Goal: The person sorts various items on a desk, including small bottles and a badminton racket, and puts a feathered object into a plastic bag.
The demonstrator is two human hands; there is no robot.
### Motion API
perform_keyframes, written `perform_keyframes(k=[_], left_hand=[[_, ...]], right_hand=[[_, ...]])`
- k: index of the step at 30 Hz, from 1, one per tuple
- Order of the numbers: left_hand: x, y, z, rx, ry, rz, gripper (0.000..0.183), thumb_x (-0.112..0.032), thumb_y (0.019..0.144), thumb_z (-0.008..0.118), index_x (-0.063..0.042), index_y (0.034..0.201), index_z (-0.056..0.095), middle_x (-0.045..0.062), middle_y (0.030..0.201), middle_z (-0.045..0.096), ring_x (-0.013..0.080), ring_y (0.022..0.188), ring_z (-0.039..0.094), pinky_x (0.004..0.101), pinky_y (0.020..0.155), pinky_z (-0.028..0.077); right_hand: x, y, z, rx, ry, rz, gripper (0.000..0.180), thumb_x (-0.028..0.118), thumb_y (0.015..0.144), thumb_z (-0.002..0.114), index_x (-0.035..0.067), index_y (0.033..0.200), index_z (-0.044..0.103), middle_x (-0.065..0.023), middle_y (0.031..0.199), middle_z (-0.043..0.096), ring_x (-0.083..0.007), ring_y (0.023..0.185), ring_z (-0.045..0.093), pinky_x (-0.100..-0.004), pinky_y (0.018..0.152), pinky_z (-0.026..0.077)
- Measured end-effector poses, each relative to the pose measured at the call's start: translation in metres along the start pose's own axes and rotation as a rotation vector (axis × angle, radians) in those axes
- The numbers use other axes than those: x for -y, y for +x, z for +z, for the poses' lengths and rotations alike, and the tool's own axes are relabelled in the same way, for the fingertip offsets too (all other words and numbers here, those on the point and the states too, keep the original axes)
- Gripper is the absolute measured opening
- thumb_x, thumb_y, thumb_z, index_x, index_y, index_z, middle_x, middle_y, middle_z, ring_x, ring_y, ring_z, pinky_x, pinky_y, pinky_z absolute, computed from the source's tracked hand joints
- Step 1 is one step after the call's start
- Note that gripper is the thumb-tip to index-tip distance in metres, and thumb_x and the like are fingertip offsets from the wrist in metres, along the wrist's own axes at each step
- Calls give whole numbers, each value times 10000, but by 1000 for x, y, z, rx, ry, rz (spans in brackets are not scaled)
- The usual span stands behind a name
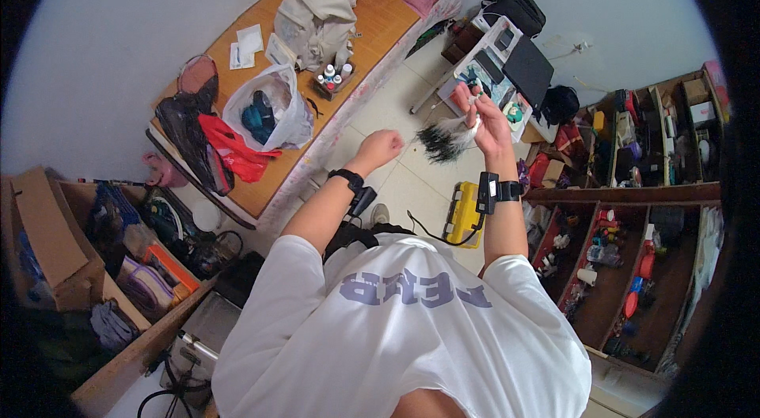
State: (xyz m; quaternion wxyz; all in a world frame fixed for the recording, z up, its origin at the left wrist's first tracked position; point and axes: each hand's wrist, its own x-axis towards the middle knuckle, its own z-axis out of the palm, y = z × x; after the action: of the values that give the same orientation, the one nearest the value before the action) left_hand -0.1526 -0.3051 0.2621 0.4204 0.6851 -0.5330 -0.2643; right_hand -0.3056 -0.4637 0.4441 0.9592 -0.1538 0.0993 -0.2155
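My right hand (490, 126) is raised with its palm turned up, and a white tassel (446, 138) with dark tips hangs beside its thumb. Small white and green pieces, perhaps beads, show at the fingertips. My left hand (380, 149) is a little to the left of the tassel, its fingers curled in and touching nothing that I can make out. The inside of that hand is hidden. Both wrists wear black straps, the right one with a small box and a cable. Tiled floor (380, 121) lies below the hands.
Left is a low bed (249, 204) bearing a white plastic bag (297, 121), a red bag (234, 151) and a box of small bottles (334, 82). Ahead stands a small table with a dark laptop (528, 70). A yellow case (462, 215) lies below, beside cluttered shelves (617, 197).
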Motion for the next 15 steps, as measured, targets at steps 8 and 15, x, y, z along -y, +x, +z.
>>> perform_keyframes(k=[8,15], left_hand=[[194,-171,-15,345,360,-890,383,-239,767,541,-5,1061,615,225,1138,563,325,1090,539,398,924,425],[239,-237,-47,233,184,-988,255,-73,688,532,0,900,653,180,1038,621,293,968,590,399,855,453]], right_hand=[[-4,-13,-41,-362,124,-203,137,53,911,451,0,1016,523,-214,1225,461,-349,1144,486,-382,823,542],[5,-35,-95,-765,153,-261,148,77,915,460,29,1037,530,-192,1119,491,-310,988,545,-398,847,528]])
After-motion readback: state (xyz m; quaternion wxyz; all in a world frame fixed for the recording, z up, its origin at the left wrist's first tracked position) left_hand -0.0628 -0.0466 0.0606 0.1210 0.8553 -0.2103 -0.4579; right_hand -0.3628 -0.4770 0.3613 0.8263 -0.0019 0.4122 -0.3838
